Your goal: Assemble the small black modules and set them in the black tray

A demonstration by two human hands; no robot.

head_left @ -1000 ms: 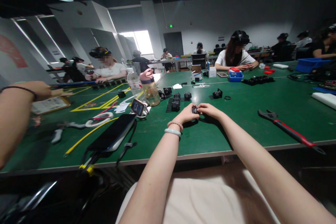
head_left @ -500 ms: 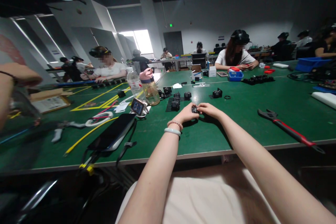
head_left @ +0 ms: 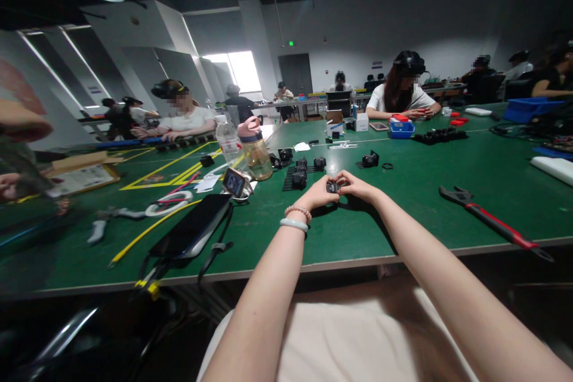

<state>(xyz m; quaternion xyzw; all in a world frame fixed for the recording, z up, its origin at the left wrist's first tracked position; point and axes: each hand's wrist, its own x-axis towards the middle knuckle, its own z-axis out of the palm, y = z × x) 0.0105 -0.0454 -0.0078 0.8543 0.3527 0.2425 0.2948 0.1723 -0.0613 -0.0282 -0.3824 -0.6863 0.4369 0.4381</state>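
Note:
Between my fingertips is a small black part [head_left: 332, 188], too small to make out in detail. My left hand [head_left: 319, 192] grips it from the left, with a bead bracelet and a pale bangle on that wrist. From the right, the closed fingers of my right hand [head_left: 356, 185] pinch the same part's edge. Both hands are just above the green table [head_left: 416, 215]. Beyond my left hand lie several black modules with finned bases [head_left: 296, 176]. Past my right hand sits another black module [head_left: 369, 159], with a small black ring [head_left: 387, 166] beside it.
Large red-and-black adjustable pliers [head_left: 487, 218] lie at right. On the left are a black power bank [head_left: 192, 227], a small screen device [head_left: 235, 182], a yellow cable [head_left: 152, 230], a drink bottle [head_left: 257, 152] and a clear bottle [head_left: 228, 140]. Co-workers sit across the table.
My right fingers have shifted slightly on the small black part; my left hand stays put. At far left, another person's arm has moved left and a hand now shows lower down.

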